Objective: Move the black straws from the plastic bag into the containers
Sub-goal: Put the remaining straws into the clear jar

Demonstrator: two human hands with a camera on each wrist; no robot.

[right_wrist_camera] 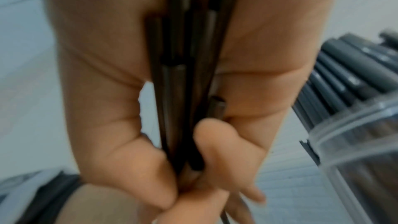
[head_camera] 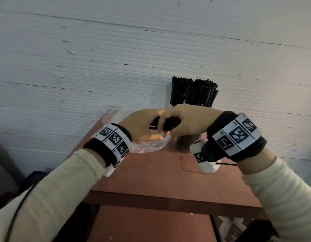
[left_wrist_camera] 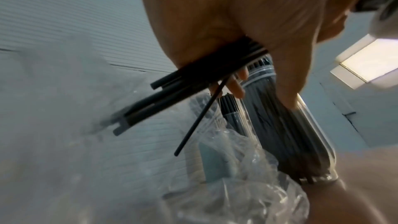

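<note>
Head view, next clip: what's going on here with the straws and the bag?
A person is moving black straws out of a clear plastic bag on a reddish table. Both hands hold one small bundle of straws between them above the bag: the left hand at one end, the right hand curled round the other. One thin straw hangs loose from the bundle. Just behind, clear containers already stand packed with upright straws. This bundle is not yet in a container.
</note>
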